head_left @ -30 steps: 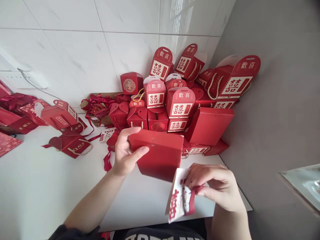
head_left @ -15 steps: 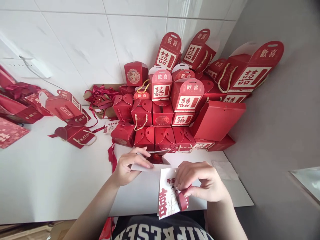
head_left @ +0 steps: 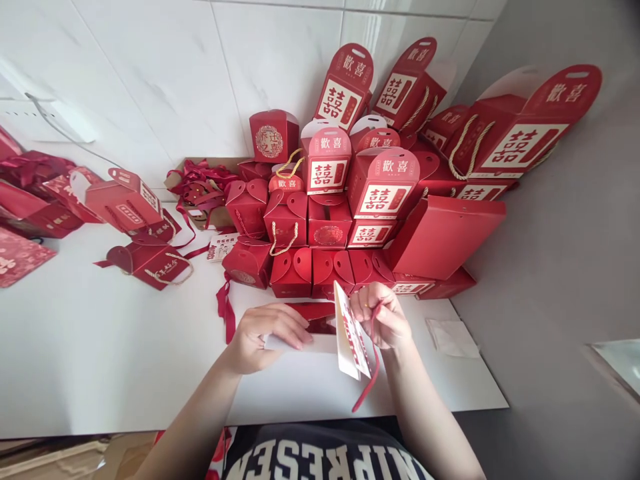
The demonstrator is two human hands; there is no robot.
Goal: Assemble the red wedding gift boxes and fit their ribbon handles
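Note:
My left hand [head_left: 270, 337] grips the near side of an open red gift box [head_left: 320, 323], fingers over the white inner face of its flap. The dark red inside shows behind the fingers, but the box's base is hidden. My right hand [head_left: 383, 317] is closed on a white folded card [head_left: 350, 337] with red print, turned nearly edge-on just right of the box opening. A red ribbon [head_left: 367, 397] hangs down from the same hand, below the card.
Several red gift boxes [head_left: 327, 230] are stacked against the tiled wall. A carton of ribbons [head_left: 213, 217] stands at their left, with another printed card [head_left: 223, 247] before it. More red boxes [head_left: 155, 263] lie left. A grey partition [head_left: 545, 280] bounds the right side.
My right hand has raised the card and turned it edge-on, with the ribbon now hanging free. My left hand stays at the box, its fingers lower over the flap.

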